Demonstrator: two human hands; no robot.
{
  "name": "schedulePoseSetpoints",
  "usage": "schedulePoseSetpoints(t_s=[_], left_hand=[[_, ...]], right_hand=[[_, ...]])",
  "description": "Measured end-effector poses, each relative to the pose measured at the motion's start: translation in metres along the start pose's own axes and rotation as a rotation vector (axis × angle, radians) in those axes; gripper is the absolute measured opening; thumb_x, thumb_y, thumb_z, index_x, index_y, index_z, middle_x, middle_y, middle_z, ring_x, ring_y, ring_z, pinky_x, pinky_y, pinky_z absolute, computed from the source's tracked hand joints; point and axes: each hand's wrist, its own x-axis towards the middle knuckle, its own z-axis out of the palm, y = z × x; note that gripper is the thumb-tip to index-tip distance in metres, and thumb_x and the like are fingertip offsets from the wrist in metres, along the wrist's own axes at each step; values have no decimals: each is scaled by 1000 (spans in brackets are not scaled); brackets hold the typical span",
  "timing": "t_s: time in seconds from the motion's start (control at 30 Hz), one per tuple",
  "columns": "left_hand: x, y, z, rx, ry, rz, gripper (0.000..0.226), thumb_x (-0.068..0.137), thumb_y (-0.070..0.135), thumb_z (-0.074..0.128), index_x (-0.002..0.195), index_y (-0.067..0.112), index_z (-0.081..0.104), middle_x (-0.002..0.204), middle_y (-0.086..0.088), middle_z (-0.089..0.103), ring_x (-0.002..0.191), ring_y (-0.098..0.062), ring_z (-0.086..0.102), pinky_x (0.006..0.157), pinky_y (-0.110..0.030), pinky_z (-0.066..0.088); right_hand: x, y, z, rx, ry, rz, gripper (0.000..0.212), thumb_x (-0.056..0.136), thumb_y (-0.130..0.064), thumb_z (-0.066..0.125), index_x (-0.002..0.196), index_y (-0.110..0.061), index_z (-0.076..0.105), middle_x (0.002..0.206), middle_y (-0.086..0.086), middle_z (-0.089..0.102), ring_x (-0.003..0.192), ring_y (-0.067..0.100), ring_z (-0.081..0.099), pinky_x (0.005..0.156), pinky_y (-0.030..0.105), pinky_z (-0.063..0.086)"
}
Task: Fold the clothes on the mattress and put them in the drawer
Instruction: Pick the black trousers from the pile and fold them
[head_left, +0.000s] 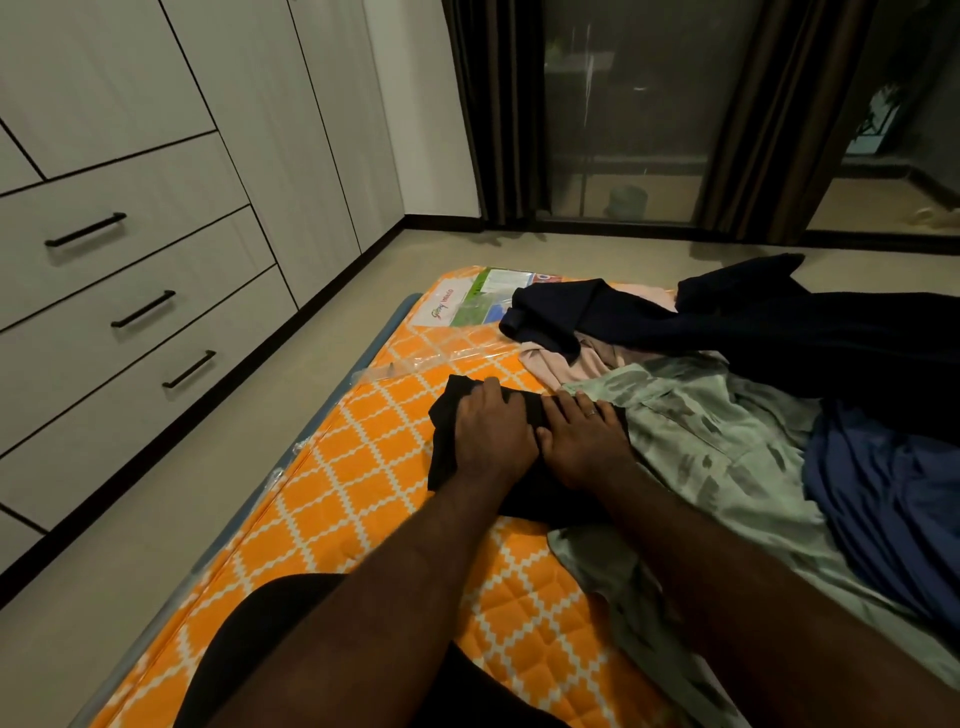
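Head view, nearest first: two bare forearms reach from 6 o'clock onto an orange quilted mattress (374, 467) stitched with a white diamond lattice. At centre, the left hand (488, 431) and right hand (584, 444) lie side by side, palms down and fingers spread, pressing a folded black garment (445, 415) flat. At 3 o'clock, a crumpled mint-green shirt (717, 436) touches it, with glossy blue fabric (883, 483) beyond. At 1 o'clock, a soft pink piece (561, 364) lies under a heavy navy garment (753, 332). At 9 o'clock stand pale drawers (130, 291) with thin black bar handles, all closed. Dark pleated curtains (498, 104) hang at 12.
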Motion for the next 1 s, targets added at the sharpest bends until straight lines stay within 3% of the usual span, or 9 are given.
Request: schedulePoseSetpoints(t_s=[0.03, 0.1, 0.27, 0.33, 0.5, 0.67, 0.77, 0.9, 1.0], left_hand=[[3, 1, -17, 24, 17, -30, 38, 95, 45, 55, 114, 14, 66, 125, -12, 59, 115, -30, 56, 92, -40, 45], [7, 0, -42, -28, -135, -172, 40, 98, 48, 53, 111, 12, 68, 116, -9, 66, 104, -29, 64, 78, -35, 47], [-8, -18, -52, -184, -913, -489, 82, 97, 70, 40, 146, 3, 42, 126, -17, 64, 107, -29, 68, 99, -39, 51], [-13, -23, -52, -433, -1025, -564, 92, 97, 71, 37, 155, 1, 23, 137, -27, 56, 107, -35, 69, 96, -42, 54], [-14, -24, -50, -703, -992, -622, 97, 94, 72, 44, 159, 5, 17, 144, -36, 44, 108, -46, 66, 80, -46, 58], [-11, -25, -50, -788, -784, -558, 69, 101, 51, 52, 146, 0, 40, 139, -28, 51, 114, -43, 62, 87, -43, 55], [-8, -28, -44, -849, -689, -575, 73, 98, 50, 59, 147, 1, 39, 144, -25, 48, 110, -44, 63, 93, -48, 57], [-11, -30, -33, -922, -537, -581, 65, 95, 47, 64, 139, 3, 49, 138, -19, 55, 115, -37, 59, 97, -44, 53], [-10, -36, -27, -1045, -420, -612, 63, 89, 45, 72, 132, 3, 55, 134, -14, 60, 114, -32, 59, 100, -45, 52]], right_hand=[[0, 0, -1, -17, 2, -3, 66, 102, -50, 18, 162, -22, 22, 170, 4, 18, 156, 27, 15, 124, 48, 9], [-1, 0, -2, -42, -11, -1, 64, 104, -49, 22, 162, -22, 21, 170, 5, 19, 155, 27, 16, 124, 48, 11], [-1, -4, -9, -46, -53, 13, 63, 106, -48, 23, 163, -22, 17, 170, 5, 15, 156, 27, 14, 125, 48, 10], [-1, -5, -10, -43, -73, 24, 63, 106, -49, 23, 163, -23, 16, 170, 5, 14, 156, 27, 13, 125, 49, 10], [1, -8, -10, -7, -104, 101, 64, 105, -50, 23, 163, -24, 14, 171, 5, 13, 156, 27, 12, 124, 51, 9], [-7, -20, -13, 13, -56, 215, 64, 105, -49, 25, 162, -20, 18, 168, 10, 19, 153, 31, 20, 121, 50, 14], [-11, -32, -15, -26, -36, 329, 65, 105, -48, 25, 161, -17, 21, 164, 16, 25, 149, 34, 27, 119, 50, 21], [-8, -38, -17, -54, -50, 392, 69, 103, -53, 25, 159, -12, 25, 159, 22, 33, 144, 39, 36, 116, 50, 29], [-5, -36, -29, -82, -38, 380, 77, 100, -63, 27, 149, -5, 41, 144, 23, 53, 131, 38, 52, 107, 48, 38]])
